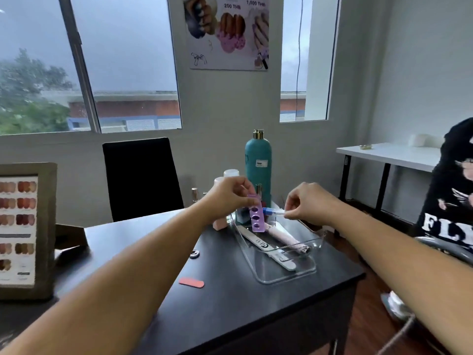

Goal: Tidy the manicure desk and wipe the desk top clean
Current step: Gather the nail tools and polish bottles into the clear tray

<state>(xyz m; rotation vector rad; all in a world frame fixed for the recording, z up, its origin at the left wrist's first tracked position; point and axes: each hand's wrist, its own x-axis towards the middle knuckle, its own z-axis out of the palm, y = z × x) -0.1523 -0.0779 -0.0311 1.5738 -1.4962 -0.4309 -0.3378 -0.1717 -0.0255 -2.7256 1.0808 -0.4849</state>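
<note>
Purple toe separator is pinched at its top by the left hand and a slim blue-tipped tool by the right hand, both held above the clear tray on the dark surface, likely for stowing; 1 pink file lies loose.

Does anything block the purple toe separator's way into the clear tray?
Nothing visible blocks it. The left hand holds the toe separator above the far end of the clear tray; the blue-tipped stick in the right hand is beside it, and a nail file lies in the tray.
</note>
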